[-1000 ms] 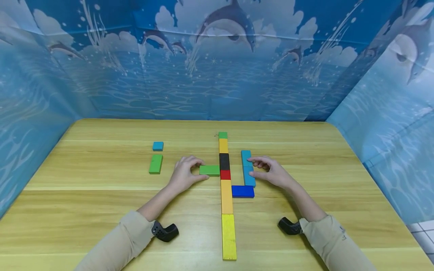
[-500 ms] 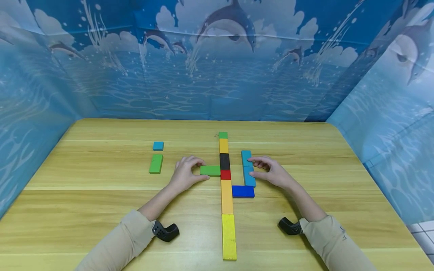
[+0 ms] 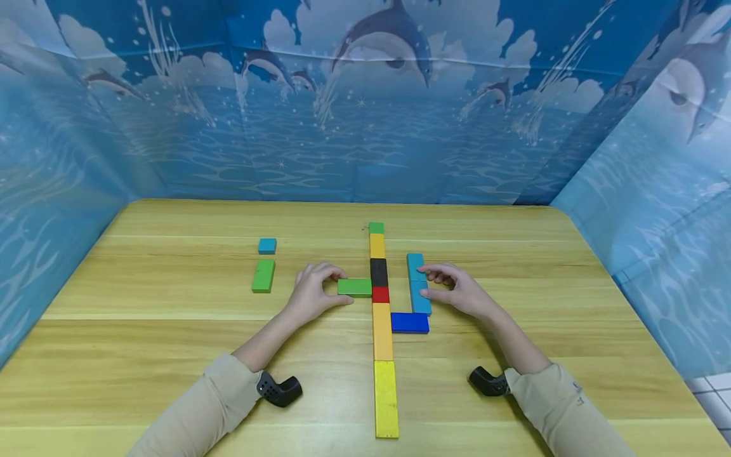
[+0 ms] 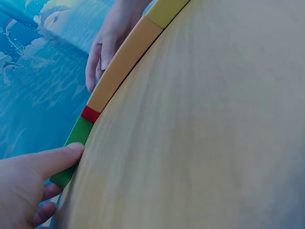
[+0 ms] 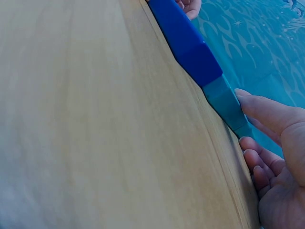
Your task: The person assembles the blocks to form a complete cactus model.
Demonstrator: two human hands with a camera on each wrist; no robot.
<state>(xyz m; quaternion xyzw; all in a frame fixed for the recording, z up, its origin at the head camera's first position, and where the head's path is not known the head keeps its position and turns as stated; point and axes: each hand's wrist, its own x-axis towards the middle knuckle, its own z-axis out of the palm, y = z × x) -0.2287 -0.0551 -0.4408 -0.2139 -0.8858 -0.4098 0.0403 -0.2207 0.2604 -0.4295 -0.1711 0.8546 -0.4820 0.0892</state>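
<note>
In the head view, my left hand (image 3: 311,293) pinches a green block (image 3: 354,288) by its long sides, thumb on the near side and fingers on the far side. The block's right end meets a red block (image 3: 380,294) in a long central row. To the right of that row, my right hand (image 3: 454,289) touches the right side of two light blue blocks (image 3: 419,297) set end to end, its fingers loosely bent. A dark blue block (image 3: 409,323) lies crosswise at their near end and reaches the row. The right wrist view shows my thumb against a light blue block (image 5: 225,102).
The row also has a black block (image 3: 379,273), orange blocks (image 3: 382,331), a small green block (image 3: 376,228) at the far end and a yellow block (image 3: 386,400) nearest me. A small blue block (image 3: 267,246) and another green block (image 3: 263,276) lie to the left.
</note>
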